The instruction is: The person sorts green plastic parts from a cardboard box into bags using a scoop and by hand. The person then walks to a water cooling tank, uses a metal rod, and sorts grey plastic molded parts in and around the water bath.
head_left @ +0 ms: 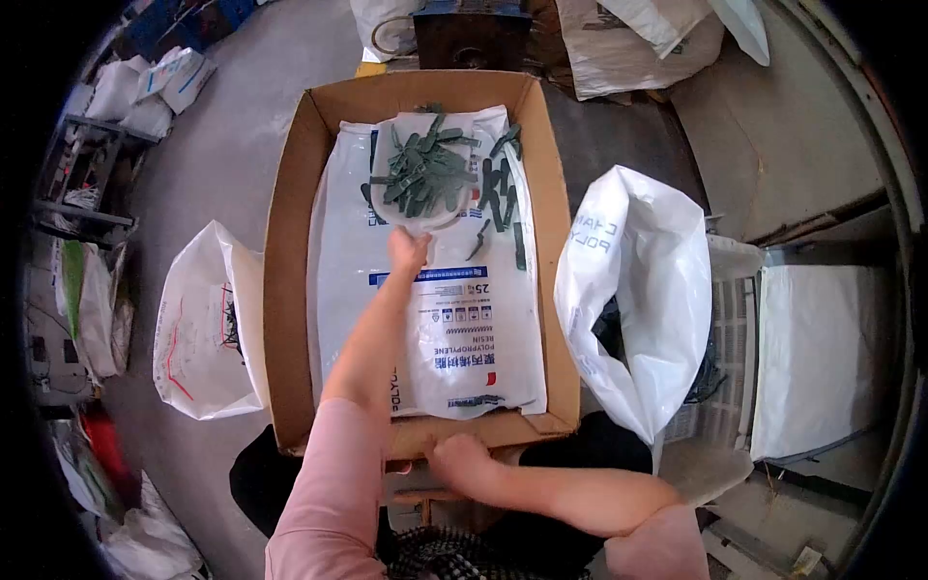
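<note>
My left hand (410, 249) is closed on the near rim of a translucent white bowl (447, 220). A heap of dark green plastic pieces (425, 169) fills the bowl, which sits over printed white resin sacks (358, 290) lining a large cardboard box (290, 232). More loose green pieces (498, 193) lie on the sacks to the bowl's right. At the box's near edge, my right hand (462, 462) is closed, its curled fingers against the cardboard rim; the fingertips are partly hidden.
An open white sack (667, 290) stands right of the box, by a grey plastic crate (730, 319). To the left is another open white sack (208, 329) with dark pieces inside. Metal shelving (87, 184) lines the far left; a dark machine part (472, 39) stands behind the box.
</note>
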Available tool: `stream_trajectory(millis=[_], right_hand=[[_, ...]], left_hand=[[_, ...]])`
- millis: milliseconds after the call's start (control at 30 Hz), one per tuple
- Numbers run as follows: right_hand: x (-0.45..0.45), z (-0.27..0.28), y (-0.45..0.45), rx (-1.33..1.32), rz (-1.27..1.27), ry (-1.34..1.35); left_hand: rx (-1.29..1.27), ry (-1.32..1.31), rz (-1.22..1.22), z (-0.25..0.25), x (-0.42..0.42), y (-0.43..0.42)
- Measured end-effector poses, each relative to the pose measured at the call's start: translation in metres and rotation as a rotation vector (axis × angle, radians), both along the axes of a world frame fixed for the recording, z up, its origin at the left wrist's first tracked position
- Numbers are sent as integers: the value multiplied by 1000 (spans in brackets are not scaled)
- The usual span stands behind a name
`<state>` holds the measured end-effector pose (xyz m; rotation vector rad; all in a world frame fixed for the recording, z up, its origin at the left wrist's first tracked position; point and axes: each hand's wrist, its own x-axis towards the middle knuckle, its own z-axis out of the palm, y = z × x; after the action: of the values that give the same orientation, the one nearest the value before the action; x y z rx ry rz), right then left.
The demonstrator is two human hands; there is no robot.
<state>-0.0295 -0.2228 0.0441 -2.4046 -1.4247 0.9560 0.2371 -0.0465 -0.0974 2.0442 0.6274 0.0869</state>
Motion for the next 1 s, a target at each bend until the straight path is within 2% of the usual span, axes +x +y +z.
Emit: stream_trajectory(millis=[33, 100, 167, 200, 233, 300, 400, 467, 533, 567, 633, 700, 767, 833, 900, 967, 1000], right_hand=[[3, 5, 1, 41, 84, -15], [2, 12, 2, 2, 34, -46], [-1, 4, 1, 10, -53, -94], [1, 12, 1, 24, -39, -97], [2, 14, 1, 32, -73, -88], [0, 12, 1, 6, 148, -167], [-7, 14, 5, -53, -81, -198], [-10, 1, 6, 1, -77, -226], [-11, 1, 3, 45, -32, -265], [-10, 3, 3, 47, -38, -269], [-10, 9, 2, 22, 1, -255], [-7, 17, 1, -3, -29, -177], [-6, 20, -1, -34, 17, -195], [-3, 25, -5, -49, 41, -196], [0, 33, -7, -52, 80, -200], [3, 43, -21, 119, -18, -141], [6, 42, -23, 155, 16, -146]], left_hand=[[104, -47, 4, 4, -10, 5], [194, -66, -47, -27, -20, 35], [16, 35, -93, 76, -58, 25], [49, 57, -144, 111, -71, 25], [80, 82, -201, 139, -82, 29], [166, 135, -342, 187, -96, 36], [191, 26, -512, 286, -114, -1], [308, 157, -558, 348, -124, -45], [406, 197, -660, 378, -121, -85], [494, 237, -751, 385, -115, -100], [878, -29, -1011, 372, -98, -125], [1254, -61, -963, 367, -101, -167], [1275, -73, -955, 372, -110, -188], [1303, -92, -844, 381, -120, -191], [1213, -94, -744, 385, -125, -153], [1077, -67, -607, 385, -136, -105], [1078, 11, -516, 385, -144, -85]])
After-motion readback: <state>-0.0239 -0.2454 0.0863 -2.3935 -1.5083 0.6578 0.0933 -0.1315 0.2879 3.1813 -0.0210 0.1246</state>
